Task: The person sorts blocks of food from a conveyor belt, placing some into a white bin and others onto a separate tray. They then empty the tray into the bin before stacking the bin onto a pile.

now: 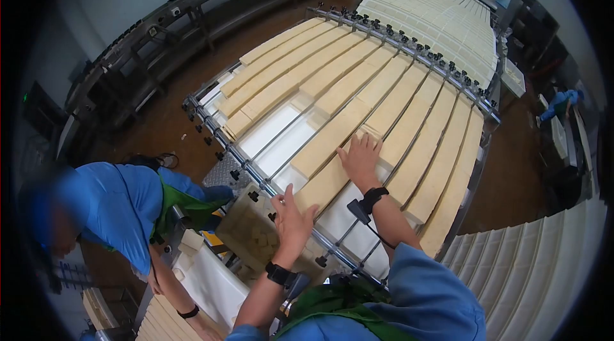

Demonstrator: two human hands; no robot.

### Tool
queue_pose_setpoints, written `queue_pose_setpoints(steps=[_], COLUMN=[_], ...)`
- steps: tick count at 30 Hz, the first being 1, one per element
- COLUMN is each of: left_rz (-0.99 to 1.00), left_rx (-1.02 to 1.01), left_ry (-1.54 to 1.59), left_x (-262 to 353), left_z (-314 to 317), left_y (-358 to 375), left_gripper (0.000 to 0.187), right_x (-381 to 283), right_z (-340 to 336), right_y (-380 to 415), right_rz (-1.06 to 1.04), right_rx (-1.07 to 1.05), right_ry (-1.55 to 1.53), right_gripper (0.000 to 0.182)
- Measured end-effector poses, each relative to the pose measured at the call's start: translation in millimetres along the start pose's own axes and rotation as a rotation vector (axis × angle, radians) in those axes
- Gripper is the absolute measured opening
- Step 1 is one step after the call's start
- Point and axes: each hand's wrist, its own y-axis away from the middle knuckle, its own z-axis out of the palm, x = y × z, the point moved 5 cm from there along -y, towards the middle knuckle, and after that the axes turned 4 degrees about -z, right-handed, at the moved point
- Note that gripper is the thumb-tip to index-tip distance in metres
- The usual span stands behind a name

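Long pale yellow slabs (409,136) lie in rows between thin metal rods on a white conveyor surface (276,138). My left hand (294,221) is at the near end of one slab (327,186), fingers apart, by the metal rail. Farther along that same slab, my right hand (362,160) rests with its fingers spread, close to a short piece at its far end. Both wrists wear black bands.
A co-worker in blue (121,197) leans at the left over a white surface (214,277) with slabs. Below the rail (256,178) with black knobs stands a bin (238,222) holding cut pieces. Ridged white sheets (531,264) lie at the right.
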Motion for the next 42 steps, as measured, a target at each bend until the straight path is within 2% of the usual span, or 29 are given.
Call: queue_pose_setpoints(steps=[2, 3, 5, 6, 8, 9, 11, 13, 15, 19, 21, 22, 23, 24, 25, 26, 28, 29, 30, 31, 32, 33, 35, 36, 40, 42], left_rz=[-0.128, -0.132, -0.280, -0.288, -0.285, -0.299, -0.275, -0.286, -0.151, -0.247, -0.140, -0.087, -0.151, -0.225, -0.292, -0.380, -0.461, -0.508, -0.617, -0.776, -0.892, -0.906, -1.179, -1.181, -1.096, -1.122], left_rx=[0.101, 0.102, 0.080, 0.080, 0.111, 0.116, 0.114, 0.144, 0.152, 0.254, 0.304, 0.424, 0.504, 0.462, 0.418, 0.467, 0.783, 0.932, 1.024, 1.060, 1.067, 1.076, 1.052, 1.003, 1.047, 0.968], left_ry=[0.190, 0.192, 0.301, 0.306, 0.412, 0.416, 0.487, 0.480, 0.547, 0.635, 0.588, 0.426, 0.401, 0.471, 0.549, 0.613, 0.358, 0.250, 0.075, 0.026, -0.142, -0.137, -0.077, -0.023, 0.133, 0.222], left_x=[-13.4, -13.9, -22.1, -26.2, -36.2, -39.1, -44.1, -56.1, -62.9, -83.4, -98.1, -111.8, -138.8, -166.4, -193.2, -228.3, -287.9, -307.4, -320.2, -326.5, -344.9, -350.3, -371.3, -379.5, -399.2, -403.8], left_z=[12.2, 17.1, 27.8, 31.8, 35.7, 36.9, 38.5, 44.6, 47.2, 3.1, -35.0, -56.9, -74.9, -87.3, -99.3, -104.4, -116.8, -128.7, -138.6, -145.2, -137.2, -134.4, -127.0, -127.5, -136.1, -140.8], left_y=[-8.8, -10.8, -11.9, -12.6, -13.7, -14.3, -17.5, -20.5, -19.3, 18.0, 50.1, 69.7, 90.3, 113.1, 139.7, 167.5, 237.8, 275.9, 312.3, 345.5, 375.3, 394.1, 429.1, 437.7, 439.4, 433.9], left_gripper=[0.084, 0.084, 0.080, 0.080, 0.071, 0.071, 0.062, 0.057, 0.054, 0.054, 0.056, 0.057, 0.057, 0.052, 0.047, 0.041, 0.034, 0.032, 0.033, 0.038, 0.052, 0.052, 0.069, 0.080, 0.083, 0.086], right_x=[-6.0, -10.4, -26.6, -33.3, -56.4, -66.7, -92.0, -96.4, -91.8, -94.9, -86.1, -85.8, -93.1, -107.9, -130.5, -162.2, -220.6, -255.4, -298.8, -341.5, -384.8, -427.5, -495.5, -529.7, -635.7, -671.6], right_z=[-7.4, -8.3, -12.0, -8.6, 1.4, 0.6, 2.7, 12.4, 20.6, 27.1, 44.6, 40.0, 27.8, 11.3, -1.8, -7.0, -23.2, -23.1, -19.9, -18.6, -18.3, -15.5, 17.3, 33.3, 80.7, 101.0], right_y=[10.9, 16.6, 34.3, 47.1, 77.7, 92.2, 119.2, 127.0, 126.6, 124.0, 122.2, 121.2, 121.7, 124.2, 129.2, 139.0, 166.2, 180.7, 205.1, 232.0, 260.2, 287.5, 334.0, 355.5, 411.1, 425.6], right_rz=[-0.021, -0.025, -0.110, -0.118, -0.265, -0.278, -0.424, -0.491, -0.514, -0.541, -0.521, -0.469, -0.429, -0.473, -0.507, -0.593, -0.833, -0.880, -1.033, -1.171, -1.249, -1.319, -1.468, -1.500, -1.598, -1.575], right_rx=[0.161, 0.160, 0.150, 0.145, 0.053, 0.043, -0.127, -0.193, -0.114, -0.120, -0.123, -0.154, -0.189, -0.102, -0.014, -0.025, 0.106, 0.099, -0.042, -0.193, -0.304, -0.417, -0.492, -0.526, -0.563, -0.495], right_ry=[0.035, 0.037, -0.027, -0.023, -0.279, -0.278, -0.478, -0.399, -0.169, -0.015, 0.050, 0.025, -0.004, 0.004, 0.005, -0.025, -0.303, -0.317, -0.483, -0.641, -0.709, -0.775, -0.839, -0.862, -0.803, -0.724], right_gripper=[0.062, 0.062, 0.062, 0.062, 0.063, 0.063, 0.065, 0.068, 0.071, 0.072, 0.074, 0.073, 0.072, 0.071, 0.069, 0.069, 0.062, 0.062, 0.058, 0.053, 0.050, 0.048, 0.047, 0.047, 0.048, 0.050])
